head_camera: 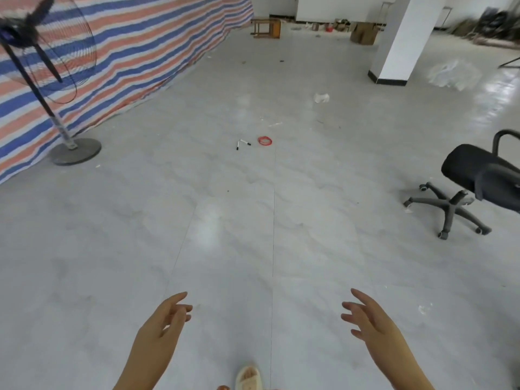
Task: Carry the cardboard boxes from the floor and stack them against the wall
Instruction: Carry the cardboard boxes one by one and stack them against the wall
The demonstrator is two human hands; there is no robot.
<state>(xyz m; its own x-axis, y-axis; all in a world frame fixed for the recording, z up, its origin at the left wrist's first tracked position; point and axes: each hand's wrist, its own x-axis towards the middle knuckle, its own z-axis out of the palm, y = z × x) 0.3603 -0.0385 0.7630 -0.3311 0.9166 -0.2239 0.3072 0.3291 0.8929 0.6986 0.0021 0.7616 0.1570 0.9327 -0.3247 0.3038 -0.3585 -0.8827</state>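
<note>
No writing or brand can be read anywhere in the view. Two bare hands reach forward low over the grey tiled floor point(225, 220). The left hand point(166, 319) has its fingers point(180, 296) loosely spread and slightly bent, holding nothing and touching nothing. The right hand point(365, 316) mirrors it, fingers point(358, 294) spread apart and relaxed, also holding nothing. The two hands are well apart, palms turned towards each other. One foot in a pale slipper point(249, 377) shows at the bottom edge between the arms.

One cardboard box point(363, 33) stands far off on the floor near the back wall, just left of the white pillar point(399, 38); it is blurred and its flaps cannot be made out. One wooden stool point(266, 28) sits further left along that wall. On the floor in the middle lie two markers point(243, 143), touching at one end, and just beside them one red loop point(264, 141). One standing fan point(42, 80) stands at the left before a striped tarpaulin point(146, 43). One black office chair point(464, 187) stands at the right.
</note>
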